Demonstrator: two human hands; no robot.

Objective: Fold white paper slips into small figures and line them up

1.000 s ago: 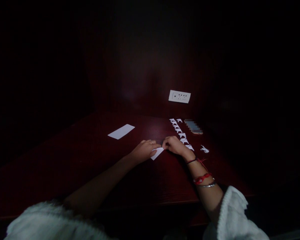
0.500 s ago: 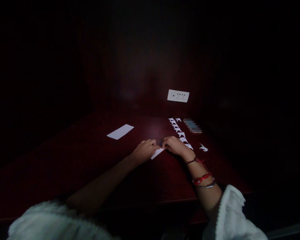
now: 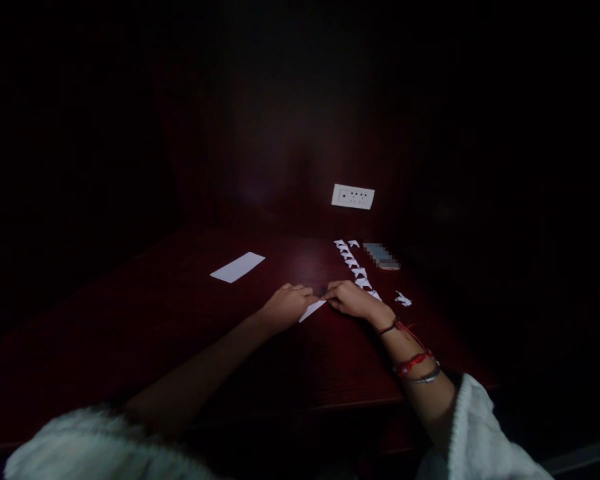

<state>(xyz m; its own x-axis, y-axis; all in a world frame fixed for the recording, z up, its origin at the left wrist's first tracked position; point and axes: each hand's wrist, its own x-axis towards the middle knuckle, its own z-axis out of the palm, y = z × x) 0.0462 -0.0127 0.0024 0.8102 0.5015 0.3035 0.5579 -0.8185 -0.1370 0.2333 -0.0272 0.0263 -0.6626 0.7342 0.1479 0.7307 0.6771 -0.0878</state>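
Observation:
Both my hands meet over a small white paper strip (image 3: 312,311) lying on the dark red table (image 3: 180,333). My left hand (image 3: 286,305) presses on the strip's left part with curled fingers. My right hand (image 3: 350,298) pinches the strip's far end, fingers closed on it. Red string bracelets and a metal bangle circle my right wrist. Just right of my right hand runs a row of several small folded white paper pieces (image 3: 356,265).
A white rectangular sheet (image 3: 237,267) lies on the table to the left. A phone (image 3: 381,256) rests at the back right, with one loose folded piece (image 3: 403,299) nearby. A white wall socket (image 3: 353,197) is behind. The room around is very dark.
The paper strip looks narrower and flatter under my fingers than a second ago. My right forearm has lowered toward the table. The view has shifted slightly.

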